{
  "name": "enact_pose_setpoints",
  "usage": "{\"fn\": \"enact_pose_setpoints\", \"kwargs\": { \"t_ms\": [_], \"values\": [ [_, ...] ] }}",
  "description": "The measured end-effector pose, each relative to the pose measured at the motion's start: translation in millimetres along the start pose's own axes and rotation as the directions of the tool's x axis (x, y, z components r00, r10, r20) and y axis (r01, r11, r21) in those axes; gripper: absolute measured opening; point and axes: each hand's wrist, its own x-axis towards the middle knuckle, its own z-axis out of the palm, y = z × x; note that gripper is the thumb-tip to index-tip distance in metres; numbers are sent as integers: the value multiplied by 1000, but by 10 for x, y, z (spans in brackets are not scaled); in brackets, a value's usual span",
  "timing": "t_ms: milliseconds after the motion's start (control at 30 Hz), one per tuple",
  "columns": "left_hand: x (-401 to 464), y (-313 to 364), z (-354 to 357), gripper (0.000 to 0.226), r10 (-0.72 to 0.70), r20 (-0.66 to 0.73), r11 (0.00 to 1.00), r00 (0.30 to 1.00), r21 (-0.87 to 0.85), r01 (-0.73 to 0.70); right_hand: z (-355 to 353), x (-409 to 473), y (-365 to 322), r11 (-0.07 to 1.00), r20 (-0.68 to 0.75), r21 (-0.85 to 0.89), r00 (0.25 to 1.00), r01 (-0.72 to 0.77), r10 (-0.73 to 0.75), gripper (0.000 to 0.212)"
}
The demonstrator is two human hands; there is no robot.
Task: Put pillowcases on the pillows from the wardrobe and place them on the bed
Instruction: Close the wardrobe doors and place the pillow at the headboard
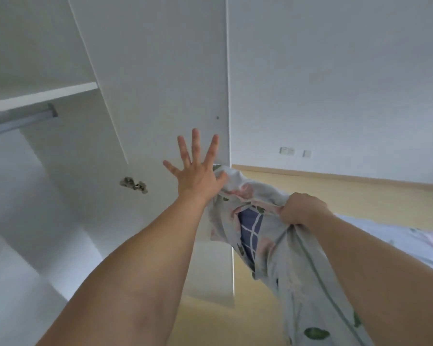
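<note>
**Pillow cased, wardrobe door being pushed**

The white wardrobe point(60, 146) fills the left, its open door point(160, 83) at centre; the bed point(410, 245) shows only as a strip at far right. Between them hangs the floral pillowcase point(285, 258), a blue checked pillow point(250, 231) showing through its opening. The right hand point(303, 208) is clenched on the case's edge. The left hand point(198, 171) is spread flat against the door. Casing looks nearly finished; placing on the bed remains.

Two hands show, the left hand point(198, 176) and the right hand point(301, 208), along with one floral pillowcase point(280, 250), one wardrobe door point(160, 83), one shelf point(40, 96), one hanging rail point(18, 122), one hinge point(133, 184) and two wall plates point(287, 151).
</note>
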Motion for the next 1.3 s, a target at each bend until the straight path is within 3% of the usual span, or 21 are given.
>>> {"fn": "enact_pose_setpoints", "kwargs": {
  "t_ms": [233, 433, 500, 600, 733, 900, 1033, 1167, 1300],
  "values": [
    [441, 682, 197, 84, 322, -30, 910, 946, 285, -300, -125, 232, 771, 985, -46, -64, 986, -163, 160, 20],
    [714, 814, 408, 73, 439, 81, 756, 895, 504, -417, -59, 558, 911, 976, -15, -80, 979, -202, 202, 14],
    [788, 793, 464, 71, 425, 148, 680, 893, 599, -423, -48, 667, 885, 977, -3, -68, 979, -204, 205, 11],
    [861, 716, 496, 70, 280, 232, 554, 932, 753, -354, -31, 809, 791, 982, 22, -52, 983, -181, 182, 11],
    [845, 683, 485, 68, 200, 273, 457, 941, 824, -336, 45, 927, 614, 991, 48, -7, 990, -132, 132, 14],
    [632, 584, 401, 63, 279, 260, 517, 924, 771, -373, 106, 889, 356, 998, 42, 1, 997, -64, 64, 18],
    [324, 225, 263, 61, 453, 150, 627, 879, 648, -433, 146, 750, 96, 998, 54, -53, 998, -24, 27, 17],
    [-75, -197, 111, 50, 580, 29, 682, 814, 530, -505, 211, 510, -221, 988, 70, -144, 997, 55, -45, 32],
    [-457, -628, -27, 48, 616, -33, 695, 787, 494, -523, 324, 278, -551, 972, 105, -174, 984, 158, -141, 46]
  ]
}}
